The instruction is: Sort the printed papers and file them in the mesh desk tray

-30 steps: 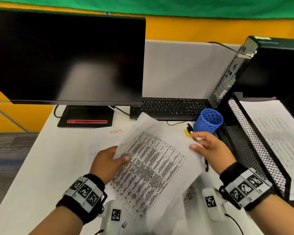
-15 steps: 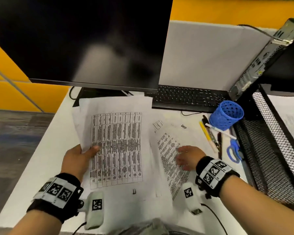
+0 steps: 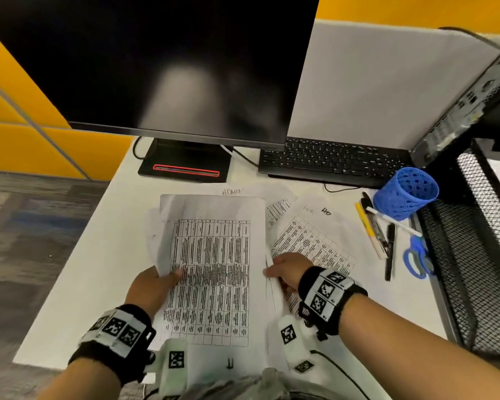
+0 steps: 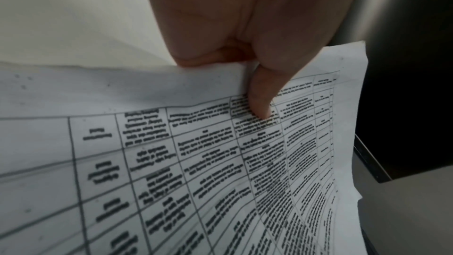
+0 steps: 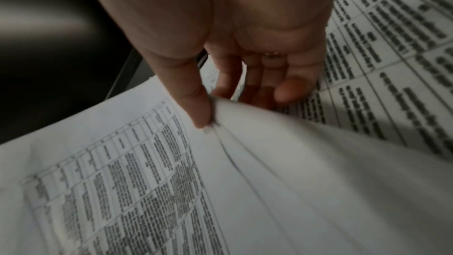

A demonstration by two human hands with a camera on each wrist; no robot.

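A stack of printed papers (image 3: 211,255) with a table of text is held above the white desk. My left hand (image 3: 159,284) pinches its left edge, the thumb (image 4: 259,100) lying on top of the print. My right hand (image 3: 286,272) pinches the stack's right edge; in the right wrist view the thumb (image 5: 196,108) presses the top sheet (image 5: 147,181) against the fingers beneath. More printed sheets (image 3: 309,241) lie flat on the desk under and beyond my right hand. The black mesh desk tray (image 3: 479,241) stands at the right edge.
A black monitor (image 3: 162,67) and keyboard (image 3: 332,160) stand at the back. A blue mesh pen cup (image 3: 404,194), pens (image 3: 378,229) and blue scissors (image 3: 416,255) lie beside the tray. A computer case (image 3: 468,102) leans at the far right. Handwritten labels mark the desk.
The right hand has left the flat sheets and taken the stack's right edge. The left hand kept its hold, and the stack has come a little nearer the middle of the desk.
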